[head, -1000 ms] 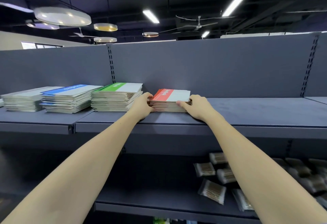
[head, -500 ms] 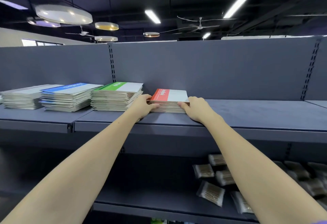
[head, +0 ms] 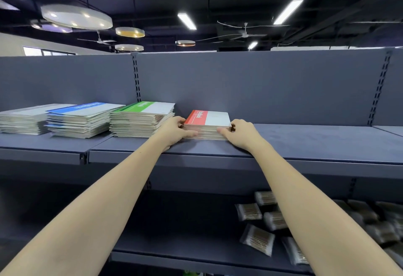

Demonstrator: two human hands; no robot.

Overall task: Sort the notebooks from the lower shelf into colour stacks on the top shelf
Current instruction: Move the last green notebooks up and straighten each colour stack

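1. While both hands sit at the red-and-white stack of thin paper notebooks [head: 207, 126], that stack lies flat on the grey top shelf [head: 305, 142], just right of the green-and-white notebook stack [head: 141, 118] w/ a narrow gap between.
2. Left hand [head: 174, 130]: fingers curled round the red stack's left end, thumb along the near lower edge; reads as gripping/squaring, not lifting.
3. Right hand [head: 238, 133]: thumb against the near right corner, fingers wrapped round the right end; pinching the stack's edges.
4. Landmark = red stack. Left of it, past the green one: blue-and-white notebook stack [head: 80, 121], then a grey-covered notebook stack [head: 24, 121] at far left. All flat, side by side, same shelf.
5. Below-right of the red stack, on a lower shelf [head: 196, 247]: clear-wrapped packets w/ brown contents [head: 258, 239]. No notebooks visible down there; part of that shelf is hidden by the arms.
6. Step, est.: tidying the red stack's edges after placing. Sorting looks near done; can't confirm since the lower shelf isn't fully in view.
7. Handling, est.: each notebook thin, floppy, light; smooth covers likely slide on each other. As a stack: moderate weight, stiff enough if squeezed.
8. Best hold: both short ends, thumbs at the near edge, pressing inward so layers don't fan. Lifting by the top cover alone would prob. shear the pile.
9. Risk: pushing too far left bumps the green stack.
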